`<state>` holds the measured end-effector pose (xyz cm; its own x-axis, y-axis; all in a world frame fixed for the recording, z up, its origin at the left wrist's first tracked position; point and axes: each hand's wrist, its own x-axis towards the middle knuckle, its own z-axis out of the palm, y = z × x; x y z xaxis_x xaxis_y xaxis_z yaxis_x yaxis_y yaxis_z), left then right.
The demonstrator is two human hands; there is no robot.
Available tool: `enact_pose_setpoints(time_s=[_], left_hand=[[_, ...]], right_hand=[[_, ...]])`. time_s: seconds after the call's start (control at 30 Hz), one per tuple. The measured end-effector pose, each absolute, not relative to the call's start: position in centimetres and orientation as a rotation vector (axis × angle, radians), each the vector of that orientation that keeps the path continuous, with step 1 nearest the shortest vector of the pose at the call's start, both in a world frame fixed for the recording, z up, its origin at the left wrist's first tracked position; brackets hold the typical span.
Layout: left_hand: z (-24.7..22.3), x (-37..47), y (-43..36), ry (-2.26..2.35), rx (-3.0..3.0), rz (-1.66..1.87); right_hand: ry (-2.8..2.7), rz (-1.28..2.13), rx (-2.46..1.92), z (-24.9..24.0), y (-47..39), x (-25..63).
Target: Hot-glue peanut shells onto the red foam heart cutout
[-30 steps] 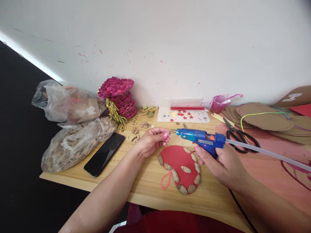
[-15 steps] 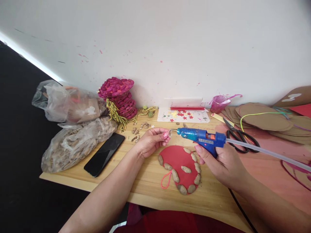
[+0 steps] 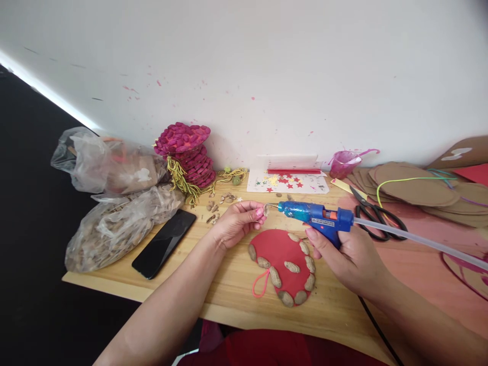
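Note:
My right hand (image 3: 348,254) is wrapped round a blue glue gun (image 3: 314,213), a long clear glue stick (image 3: 412,236) poking out of its back. The gun's metal nozzle points left at a small peanut shell (image 3: 266,210), which my left hand (image 3: 244,221) pinches between thumb and fingers. Below both hands lies a red heart-shaped piece (image 3: 272,246) with peanut shells along much of its edge and one loose-looking peanut shell (image 3: 292,267) on its face. An orange cord loop (image 3: 260,284) sticks out at the heart's notch.
Left are a black phone (image 3: 163,244), a plastic bag of peanut shells (image 3: 118,234) and a stack of magenta shell-covered pieces (image 3: 186,147). Paper with small stars (image 3: 310,187) lies at the back. Right are scissors (image 3: 381,218), cardboard cutouts (image 3: 412,183) and a pink-stained cup (image 3: 343,162).

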<state>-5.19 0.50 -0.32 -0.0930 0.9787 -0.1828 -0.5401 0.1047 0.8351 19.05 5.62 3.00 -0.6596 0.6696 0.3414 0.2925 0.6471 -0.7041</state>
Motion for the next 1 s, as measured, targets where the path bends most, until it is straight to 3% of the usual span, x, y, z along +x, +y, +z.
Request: enact_pose_setpoints(time_s=[1.0], left_hand=[[-0.05, -5.54, 0.57, 0.941, 0.614, 1.462]], right_hand=[[-2.3, 0.843, -0.702, 2.98, 5.25, 19.02]])
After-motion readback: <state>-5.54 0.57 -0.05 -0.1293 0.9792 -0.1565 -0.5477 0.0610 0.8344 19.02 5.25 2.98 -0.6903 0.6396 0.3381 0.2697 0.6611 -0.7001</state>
